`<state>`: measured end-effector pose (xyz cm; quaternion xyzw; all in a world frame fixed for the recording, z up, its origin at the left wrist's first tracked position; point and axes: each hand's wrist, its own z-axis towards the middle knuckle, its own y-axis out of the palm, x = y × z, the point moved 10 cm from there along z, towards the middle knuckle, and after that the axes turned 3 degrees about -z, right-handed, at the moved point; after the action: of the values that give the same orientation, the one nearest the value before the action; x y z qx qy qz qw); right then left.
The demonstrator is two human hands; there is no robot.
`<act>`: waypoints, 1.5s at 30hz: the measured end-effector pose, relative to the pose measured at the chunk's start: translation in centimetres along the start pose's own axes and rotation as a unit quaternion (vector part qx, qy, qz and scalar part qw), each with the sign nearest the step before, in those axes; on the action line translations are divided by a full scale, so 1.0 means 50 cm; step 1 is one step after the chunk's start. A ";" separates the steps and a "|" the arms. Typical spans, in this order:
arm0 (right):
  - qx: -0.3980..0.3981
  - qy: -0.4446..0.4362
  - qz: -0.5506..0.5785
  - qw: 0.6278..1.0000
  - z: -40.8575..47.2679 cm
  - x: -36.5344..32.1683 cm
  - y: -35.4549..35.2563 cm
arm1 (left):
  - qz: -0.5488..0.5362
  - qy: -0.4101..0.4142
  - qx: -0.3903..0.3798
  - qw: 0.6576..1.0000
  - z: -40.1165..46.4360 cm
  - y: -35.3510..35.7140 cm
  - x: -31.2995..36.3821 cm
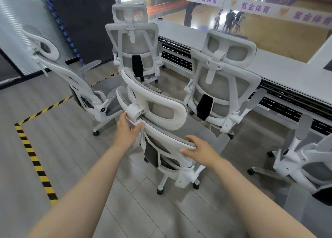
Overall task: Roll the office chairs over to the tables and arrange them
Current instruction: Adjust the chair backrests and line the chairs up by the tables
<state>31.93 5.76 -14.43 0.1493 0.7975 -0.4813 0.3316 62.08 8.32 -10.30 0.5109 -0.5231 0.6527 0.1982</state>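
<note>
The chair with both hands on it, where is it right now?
The held chair is in the middle of the head view, with the left hand and right hand gripping its back, just behind the chair at the table.

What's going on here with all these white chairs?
A person is gripping the top of the backrest of a white mesh office chair with both hands, the left hand near the headrest joint and the right hand on the rim. It stands on the grey wood-look floor, apart from the long white table by the window. Two similar chairs, one nearer and one farther, already face that table; another stands off to the left.
</note>
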 end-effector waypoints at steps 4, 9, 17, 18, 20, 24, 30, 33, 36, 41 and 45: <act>0.049 0.024 -0.018 0.998 -0.049 0.002 -0.005 | 0.036 0.055 -0.017 0.998 -0.035 0.003 0.019; 0.100 0.055 -0.034 0.993 -0.177 0.028 -0.014 | 0.089 0.130 0.015 0.987 -0.112 0.014 0.025; 0.226 0.170 -0.077 0.956 -0.458 0.170 -0.050 | 0.118 0.298 -0.140 0.937 -0.322 0.214 0.133; 0.244 0.185 -0.080 0.949 -0.495 0.195 -0.056 | 0.120 0.313 -0.167 0.927 -0.348 0.245 0.148; 0.282 0.208 -0.089 0.932 -0.569 0.235 -0.072 | 0.123 0.329 -0.219 0.910 -0.396 0.308 0.172; 0.374 0.225 -0.096 0.895 -0.744 0.265 -0.117 | 0.114 0.363 -0.305 0.873 -0.516 0.425 0.221; 0.465 0.244 -0.069 0.848 -1.020 0.352 -0.153 | 0.131 0.408 -0.403 0.809 -0.739 0.609 0.298; 0.497 0.293 -0.077 0.813 -1.152 0.424 -0.161 | 0.140 0.418 -0.456 0.773 -0.865 0.696 0.342; 0.525 0.343 -0.075 0.775 -1.263 0.504 -0.175 | 0.149 0.417 -0.506 0.740 -0.977 0.771 0.373; 0.577 0.392 -0.004 0.717 -1.393 0.618 -0.215 | 0.145 0.438 -0.525 0.716 -1.096 0.855 0.407; 0.547 0.410 0.027 0.730 -1.428 0.684 -0.258 | 0.151 0.439 -0.525 0.713 -1.135 0.901 0.398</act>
<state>-27.93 58.55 -6.22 0.5092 0.4506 -0.7171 -0.1530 -7.70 36.23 -10.62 -0.1053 -0.7060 0.4451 0.5407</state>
